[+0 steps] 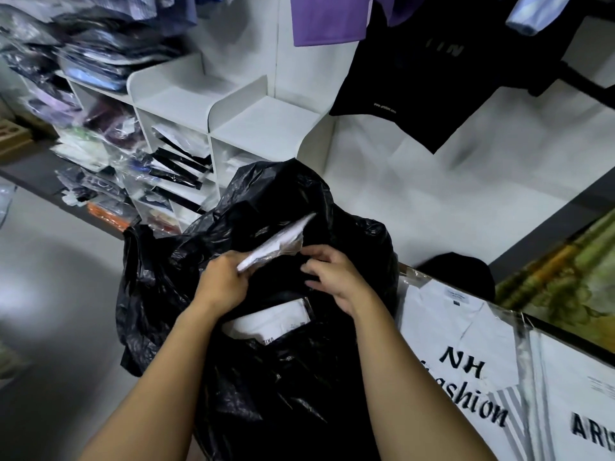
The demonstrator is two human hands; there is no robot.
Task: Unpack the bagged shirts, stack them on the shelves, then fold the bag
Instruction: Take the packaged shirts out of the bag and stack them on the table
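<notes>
Crinkled glossy black bag [266, 394] gapes; white wrapped shirt [279, 239] in left hand [223, 281].

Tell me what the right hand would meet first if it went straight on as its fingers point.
Probably the shirt gripped by the left hand; the right hand points left at it, above the open bag. Depth is unclear, so it may already touch the wrap.

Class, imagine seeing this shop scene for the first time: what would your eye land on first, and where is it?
The big crumpled black bag fills the centre; at its mouth the left hand grips a white packaged shirt and the right hand curls beside it. Behind it to the left stand white stepped shelves, and printed white shirts lie at lower right.
</notes>
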